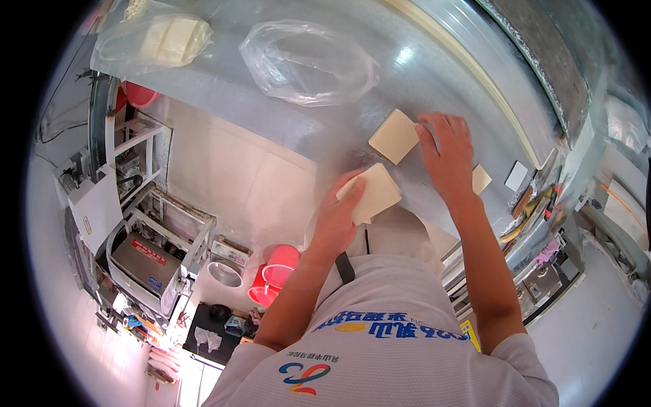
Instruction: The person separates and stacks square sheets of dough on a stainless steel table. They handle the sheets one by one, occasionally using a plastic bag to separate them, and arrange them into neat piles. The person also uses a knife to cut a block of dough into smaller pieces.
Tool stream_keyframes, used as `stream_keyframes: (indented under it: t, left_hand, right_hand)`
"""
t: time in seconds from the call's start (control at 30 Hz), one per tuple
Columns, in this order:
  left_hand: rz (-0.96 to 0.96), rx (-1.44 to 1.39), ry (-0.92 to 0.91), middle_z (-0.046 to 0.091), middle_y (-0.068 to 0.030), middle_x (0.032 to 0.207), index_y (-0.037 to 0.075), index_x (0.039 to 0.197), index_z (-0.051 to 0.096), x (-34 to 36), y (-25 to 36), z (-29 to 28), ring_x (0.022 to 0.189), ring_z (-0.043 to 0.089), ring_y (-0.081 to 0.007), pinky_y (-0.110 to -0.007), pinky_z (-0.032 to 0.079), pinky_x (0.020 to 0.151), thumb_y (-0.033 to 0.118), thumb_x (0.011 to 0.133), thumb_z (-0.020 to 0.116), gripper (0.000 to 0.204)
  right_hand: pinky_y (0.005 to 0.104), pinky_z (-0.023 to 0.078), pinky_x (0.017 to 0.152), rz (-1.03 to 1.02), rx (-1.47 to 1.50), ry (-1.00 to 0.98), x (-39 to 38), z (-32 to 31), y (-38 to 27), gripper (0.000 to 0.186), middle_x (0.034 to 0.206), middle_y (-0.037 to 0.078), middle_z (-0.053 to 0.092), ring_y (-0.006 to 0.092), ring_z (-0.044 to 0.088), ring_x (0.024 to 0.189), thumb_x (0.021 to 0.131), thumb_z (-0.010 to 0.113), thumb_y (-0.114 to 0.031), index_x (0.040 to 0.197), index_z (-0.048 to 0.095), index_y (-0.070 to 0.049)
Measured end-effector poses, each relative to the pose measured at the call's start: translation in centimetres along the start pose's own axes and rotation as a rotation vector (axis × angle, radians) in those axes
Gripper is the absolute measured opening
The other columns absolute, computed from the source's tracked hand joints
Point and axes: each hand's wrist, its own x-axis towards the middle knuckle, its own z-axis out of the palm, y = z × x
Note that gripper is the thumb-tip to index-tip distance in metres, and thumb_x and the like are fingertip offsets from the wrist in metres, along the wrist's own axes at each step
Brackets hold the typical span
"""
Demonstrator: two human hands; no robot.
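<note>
Cream-coloured, roughly square sheets are forming a held stack (377, 194), which the left hand (338, 220) is gripping at the near edge of the grey tabletop (224, 85). The thumb is lying across the upper face. A second stack (394, 138) is resting on the tabletop just beyond the held one. The right hand (448, 149) is hovering or resting beside its right corner, standing open with bent fingers; contact cannot be told from this view.

Surrounding items are occupying the tabletop as follows. A clear plastic bag (308, 63) is lying loosely spread beyond the second stack, toward the left. A filled bag (159, 42) is sitting at the far left, enclosing more cream-coloured pieces. A small cream piece (481, 179) is lying just right of the right forearm, which is partly covering it. A white card (517, 175) is lying farther right. A pale rail (485, 76) is running along the far right side, bounding the working area.

Below the tabletop, red buckets (281, 266) and a metal bowl (225, 275) are standing at the person's left.
</note>
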Motion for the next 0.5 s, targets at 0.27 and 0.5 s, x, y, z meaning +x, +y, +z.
stream_keyframes:
  t: [0.27,0.5]
  left_hand:
    - [0.068,0.329,0.221,0.069,-0.0058,0.113,0.005,0.127,0.064,2.5,-2.3,4.2,0.097,0.064,-0.0112,-0.028,0.053,0.084,0.039,0.113,0.055,0.037]
    - [0.153,0.272,0.111,0.072,-0.0121,0.109,-0.007,0.130,0.058,5.1,-2.6,4.4,0.103,0.073,-0.0185,-0.034,0.064,0.083,0.026,0.111,0.060,0.038]
  right_hand:
    - [0.0335,0.054,0.090,0.774,1.001,-0.557,-3.0,-2.5,-1.5,0.029,0.108,0.007,0.075,0.0145,0.069,0.100,0.101,0.073,-0.018,0.120,0.068,0.003]
    - [0.0333,0.055,0.092,0.499,0.700,-0.446,-0.5,-1.1,1.6,0.029,0.109,0.010,0.076,0.0175,0.070,0.100,0.099,0.073,-0.014,0.123,0.068,0.002]
